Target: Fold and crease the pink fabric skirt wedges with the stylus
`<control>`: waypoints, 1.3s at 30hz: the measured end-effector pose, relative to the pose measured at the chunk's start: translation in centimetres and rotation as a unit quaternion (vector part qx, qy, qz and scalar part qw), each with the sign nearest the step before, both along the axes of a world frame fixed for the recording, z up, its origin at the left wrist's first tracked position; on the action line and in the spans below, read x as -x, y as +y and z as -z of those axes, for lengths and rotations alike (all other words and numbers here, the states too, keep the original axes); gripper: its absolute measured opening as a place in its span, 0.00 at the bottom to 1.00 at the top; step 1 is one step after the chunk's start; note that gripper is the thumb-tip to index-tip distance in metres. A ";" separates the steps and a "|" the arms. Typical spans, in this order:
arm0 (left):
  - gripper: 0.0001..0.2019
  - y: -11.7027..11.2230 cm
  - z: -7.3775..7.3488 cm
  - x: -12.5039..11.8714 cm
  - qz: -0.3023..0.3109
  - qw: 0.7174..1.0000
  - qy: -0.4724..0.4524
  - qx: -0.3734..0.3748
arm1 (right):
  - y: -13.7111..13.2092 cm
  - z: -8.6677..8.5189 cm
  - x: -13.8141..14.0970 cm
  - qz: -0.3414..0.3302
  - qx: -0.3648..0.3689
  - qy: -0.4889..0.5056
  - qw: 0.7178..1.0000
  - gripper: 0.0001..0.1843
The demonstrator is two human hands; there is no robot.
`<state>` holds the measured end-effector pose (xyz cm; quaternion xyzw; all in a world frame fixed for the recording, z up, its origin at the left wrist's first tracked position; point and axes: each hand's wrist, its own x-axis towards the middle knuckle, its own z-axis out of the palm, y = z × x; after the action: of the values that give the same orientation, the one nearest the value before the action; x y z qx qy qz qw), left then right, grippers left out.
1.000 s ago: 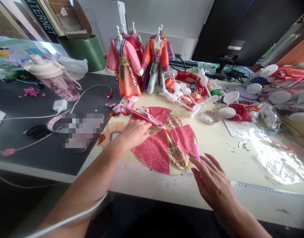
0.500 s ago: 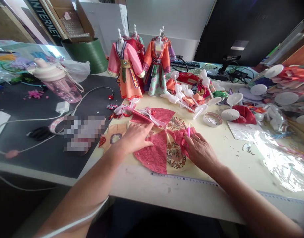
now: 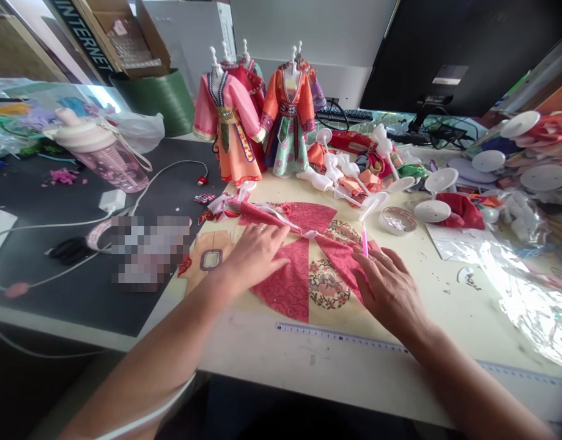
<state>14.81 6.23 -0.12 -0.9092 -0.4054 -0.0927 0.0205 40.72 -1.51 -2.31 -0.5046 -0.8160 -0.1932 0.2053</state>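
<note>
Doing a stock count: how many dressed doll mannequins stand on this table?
5: a pink-and-peach gown and an orange-and-green gown in front, a red one and a purple one behind, and a green one, mostly hidden. Others could hide.

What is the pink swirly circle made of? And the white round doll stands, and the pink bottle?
The pink swirly wedges look like woven cloth, maybe brocade: matte, with a stitched-looking pattern and soft bends. The white round stand looks like smooth, shiny molded plastic. The pink bottle seems see-through plastic, though glass is possible.
</note>
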 end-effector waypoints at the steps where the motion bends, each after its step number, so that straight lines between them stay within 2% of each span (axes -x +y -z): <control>1: 0.27 -0.2 0.0 -0.2 0.025 1.000 -0.005 0.008 | -0.1 -0.1 0.2 -0.019 0.000 0.009 1.000 0.12; 3: 0.28 -0.5 0.1 -0.7 0.067 0.997 -0.010 0.031 | -0.3 0.0 0.6 -0.053 0.012 0.012 0.998 0.12; 5: 0.31 -0.7 0.5 -1.0 0.082 0.996 -0.007 0.046 | -0.1 0.4 0.8 -0.069 0.028 -0.001 0.997 0.13; 12: 0.31 -0.3 1.1 -1.1 0.038 0.999 0.007 0.027 | 1.4 1.6 0.0 -0.036 0.046 -0.008 0.998 0.12; 17: 0.26 0.0 0.7 -1.0 0.041 0.999 -0.034 -0.001 | 1.5 0.9 -0.7 -0.052 0.017 0.039 0.998 0.17; 22: 0.24 0.2 1.1 -1.0 0.065 0.993 -0.094 -0.036 | 0.8 -0.5 -1.0 -0.036 -0.003 0.108 0.994 0.20; 27: 0.23 0.4 1.3 -1.1 0.075 0.988 -0.124 -0.046 | 0.0 -1.3 -1.1 -0.043 0.015 0.153 0.987 0.16; 30: 0.19 0.5 1.3 -1.1 0.076 0.984 -0.150 -0.057 | -0.3 -1.8 -3.6 0.016 -0.069 0.242 0.968 0.08; 33: 0.16 0.6 1.2 -1.1 0.082 0.979 -0.175 -0.064 | -0.9 -2.3 -8.2 0.135 -0.188 0.321 0.918 0.14; 35: 0.15 0.5 1.1 -1.2 0.084 0.978 -0.183 -0.062 | -1.5 -2.4 -11.2 0.205 -0.208 0.343 0.893 0.16; 36: 0.14 0.4 1.0 -1.2 0.084 0.978 -0.182 -0.059 | -1.8 -2.3 -12.5 0.237 -0.208 0.333 0.889 0.17; 39: 0.14 0.1 0.7 -1.4 0.082 0.980 -0.174 -0.051 | -2.7 -1.4 -14.5 0.265 -0.196 0.301 0.895 0.16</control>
<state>16.20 6.34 -0.81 -0.9073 -0.3211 -0.2712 -0.0112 55.23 -4.23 -0.92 -0.6858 -0.4965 -0.2360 0.4769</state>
